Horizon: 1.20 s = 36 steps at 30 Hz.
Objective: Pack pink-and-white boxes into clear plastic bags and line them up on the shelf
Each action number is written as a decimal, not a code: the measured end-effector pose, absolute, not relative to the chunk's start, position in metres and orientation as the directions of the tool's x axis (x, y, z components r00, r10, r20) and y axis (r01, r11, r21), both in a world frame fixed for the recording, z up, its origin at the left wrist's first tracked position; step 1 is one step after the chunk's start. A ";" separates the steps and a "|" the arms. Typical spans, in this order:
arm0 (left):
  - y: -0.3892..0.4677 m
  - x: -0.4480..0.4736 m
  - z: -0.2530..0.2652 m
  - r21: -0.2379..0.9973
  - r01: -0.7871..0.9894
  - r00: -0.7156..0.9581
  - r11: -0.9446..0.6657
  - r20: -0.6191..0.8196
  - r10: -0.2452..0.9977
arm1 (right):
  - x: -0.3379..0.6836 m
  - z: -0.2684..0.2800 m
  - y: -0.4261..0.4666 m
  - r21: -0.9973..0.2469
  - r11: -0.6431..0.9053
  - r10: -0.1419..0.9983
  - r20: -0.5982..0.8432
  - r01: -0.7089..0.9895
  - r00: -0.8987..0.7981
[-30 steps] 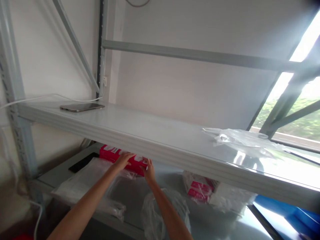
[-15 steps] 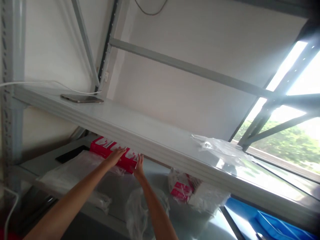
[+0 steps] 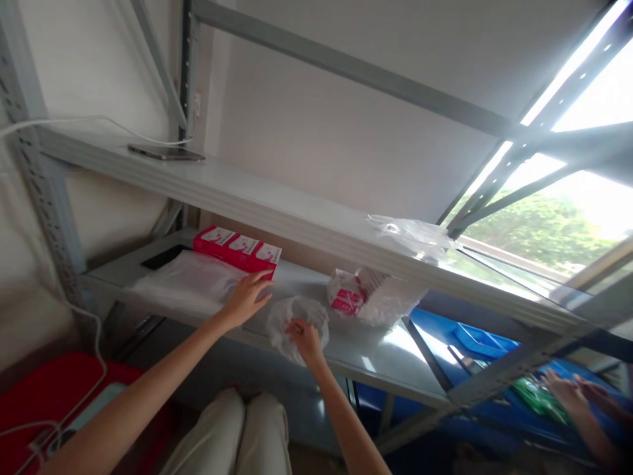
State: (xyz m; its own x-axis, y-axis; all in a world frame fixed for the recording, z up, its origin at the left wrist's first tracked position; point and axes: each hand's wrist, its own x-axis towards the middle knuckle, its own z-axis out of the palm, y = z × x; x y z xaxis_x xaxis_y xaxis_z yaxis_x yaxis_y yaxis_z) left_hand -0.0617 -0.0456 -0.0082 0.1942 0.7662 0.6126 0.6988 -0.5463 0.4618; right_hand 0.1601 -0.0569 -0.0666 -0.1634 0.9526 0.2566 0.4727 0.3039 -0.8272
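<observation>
Red boxes (image 3: 232,249) neatly lined up just beyond the left hand (image 3: 247,300), fingers loosely spread! The right hand (image 3: 302,335), fingers curled, is at the clear bag (image 3: 316,313), grip unclear; farther right, a pink box (image 3: 347,301) sits still wrapped.

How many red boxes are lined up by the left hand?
3, on the lower shelf: the left box, the middle box and the right box, nearest the left hand. Others could be hidden behind them.

right hand (image 3: 305,338) at clear bag (image 3: 295,309)
</observation>
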 end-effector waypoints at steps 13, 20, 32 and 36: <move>-0.177 -0.016 -0.047 0.897 0.124 -0.019 -0.425 0.430 0.903 | 0.154 -0.008 -0.151 -0.953 0.144 0.980 0.174 -0.268 -0.095; -0.175 -0.012 -0.052 0.915 -0.014 -0.008 -0.404 0.404 0.915 | 0.156 -0.013 -0.149 -0.901 0.095 0.995 0.099 -0.423 0.014; -0.169 -0.008 -0.046 0.749 0.397 -0.022 -0.531 0.586 0.810 | 0.151 -0.036 -0.137 -0.889 0.021 0.999 0.036 -0.457 -0.025; -0.154 -0.023 -0.042 0.747 0.398 -0.138 -0.532 0.622 0.771 | 0.163 -0.040 -0.128 -0.880 -0.021 0.999 -0.032 -0.474 0.013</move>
